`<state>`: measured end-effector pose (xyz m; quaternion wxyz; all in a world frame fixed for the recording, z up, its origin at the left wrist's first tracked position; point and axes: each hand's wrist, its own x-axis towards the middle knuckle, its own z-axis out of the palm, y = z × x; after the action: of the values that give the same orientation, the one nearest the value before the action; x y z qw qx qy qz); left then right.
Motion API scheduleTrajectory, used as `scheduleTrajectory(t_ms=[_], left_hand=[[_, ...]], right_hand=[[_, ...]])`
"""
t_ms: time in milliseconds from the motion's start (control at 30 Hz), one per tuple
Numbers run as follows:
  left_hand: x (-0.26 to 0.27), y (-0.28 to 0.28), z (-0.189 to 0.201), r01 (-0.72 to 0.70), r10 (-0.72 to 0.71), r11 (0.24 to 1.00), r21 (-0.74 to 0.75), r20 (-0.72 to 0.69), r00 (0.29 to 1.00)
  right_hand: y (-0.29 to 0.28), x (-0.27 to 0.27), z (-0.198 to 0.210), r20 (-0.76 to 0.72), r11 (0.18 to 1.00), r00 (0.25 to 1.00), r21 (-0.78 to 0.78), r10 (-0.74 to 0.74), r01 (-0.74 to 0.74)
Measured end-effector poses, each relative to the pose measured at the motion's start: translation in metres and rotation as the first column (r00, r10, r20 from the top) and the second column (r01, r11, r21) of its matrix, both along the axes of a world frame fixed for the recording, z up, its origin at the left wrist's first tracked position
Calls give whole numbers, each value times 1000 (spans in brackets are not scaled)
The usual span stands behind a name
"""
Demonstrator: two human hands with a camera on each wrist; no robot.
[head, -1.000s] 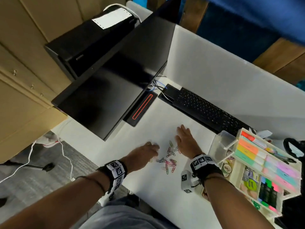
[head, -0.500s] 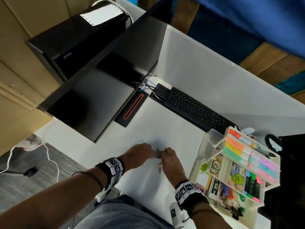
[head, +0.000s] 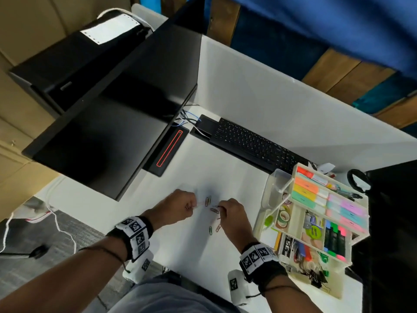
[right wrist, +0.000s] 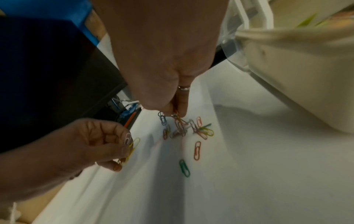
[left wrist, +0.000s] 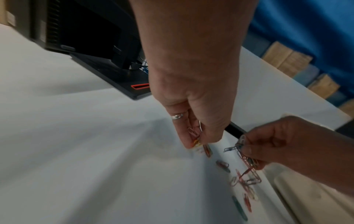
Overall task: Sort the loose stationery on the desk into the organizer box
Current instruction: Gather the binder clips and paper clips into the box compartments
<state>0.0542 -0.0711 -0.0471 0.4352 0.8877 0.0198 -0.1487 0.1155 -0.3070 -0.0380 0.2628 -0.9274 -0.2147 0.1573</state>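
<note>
1. Left hand [head: 178,205] low over the white tabletop [head: 171,251], fingers curled, pinching a small bunch of paper clips, yellow, red and white among them.
2. Right hand [head: 230,214] just beside it, thumb and fingers pinched on a tangled cluster of clips [right wrist: 180,121], part of the cluster trailing down onto the tabletop.
3. Paper clips [head: 208,201]: thin bent-wire loops, coated in colours such as red, orange, yellow, green, blue and silvery grey.
4. Loose ones scattered between and just below the two hands; a green clip [right wrist: 184,168] and an orange clip [right wrist: 197,150] lying flat, apart from the main heap.
5. Organizer box [head: 268,195] of pale translucent plastic, standing right of the right hand, its upper tray holding rows of coloured sticky notes [head: 316,195], lower compartments packed with tape rolls, markers and binder clips.
6. Black keyboard [head: 255,145] beyond the hands; black monitor [head: 117,123] to the upper left.
</note>
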Motion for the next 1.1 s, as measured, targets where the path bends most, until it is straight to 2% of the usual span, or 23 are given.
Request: scheduleTrajectory(t_ms=[133,233,433,567,700,867,1000,1100], left_hand=[[-2,-3,23,-81,85,992,-98,41,996],[-1,-15,42,-93,100,989,-115,63,993],[8,-55,75,-68,83,991,-116,123,989],[12,-82,88,-37,48,993,-108,105,993],[12,-105,93,-13,23,994,-111,90,996],[6,-129,104,-24,28,992,-127,30,999],[-5,-136,102,-46,49,993,-105,22,999],[-13,-145,107,-59,62,994,-90,31,998]], right_hand=[[-19,2,37,80,987,995,158,-56,43],[-42,4,64,68,958,985,254,-157,135],[-116,10,120,80,828,894,422,-441,370],[-163,16,142,46,754,847,483,-530,446],[-188,19,139,18,714,822,507,-569,482],[-202,25,111,61,773,844,440,-533,456],[-205,26,96,47,792,866,432,-497,431],[-208,25,86,69,837,887,371,-456,402]])
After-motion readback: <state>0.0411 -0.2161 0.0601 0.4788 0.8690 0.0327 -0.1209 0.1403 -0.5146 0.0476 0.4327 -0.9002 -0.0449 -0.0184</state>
